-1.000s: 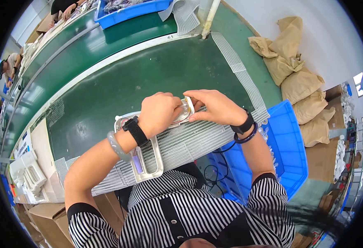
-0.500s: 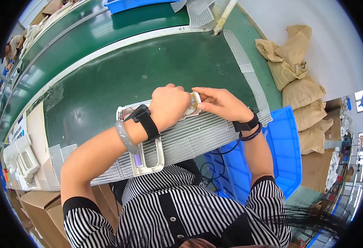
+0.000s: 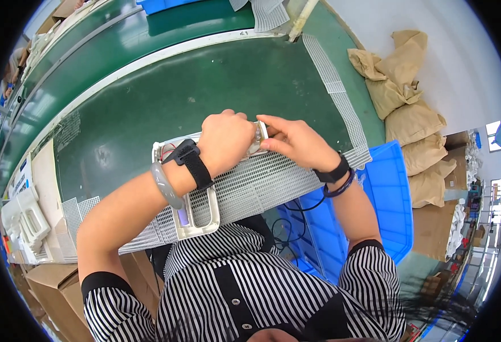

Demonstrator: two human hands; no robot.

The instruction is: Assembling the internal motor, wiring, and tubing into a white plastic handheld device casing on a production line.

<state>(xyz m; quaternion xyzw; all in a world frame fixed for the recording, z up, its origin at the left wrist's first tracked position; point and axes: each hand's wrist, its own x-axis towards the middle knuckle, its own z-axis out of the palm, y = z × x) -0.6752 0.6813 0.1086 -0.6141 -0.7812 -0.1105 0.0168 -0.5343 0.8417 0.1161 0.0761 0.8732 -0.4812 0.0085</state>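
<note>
At green worktable (image 3: 147, 108), hands (image 3: 299, 143), casing (image 3: 198, 232), brown sacks (image 3: 413, 118)

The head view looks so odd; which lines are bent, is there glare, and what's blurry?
In the head view, the white strip bows into a curve and black surrounds the round image; in the head view, pale glare streaks the farther green surface; in the head view, dark wispy strands blur, while the left hand and right hand look fairly sharp.

Green-topped workbench (image 3: 142, 102), long green counter (image 3: 119, 48) behind, white wall (image 3: 455, 74) at right, green floor (image 3: 336, 48), bright window (image 3: 493, 130) far right
</note>
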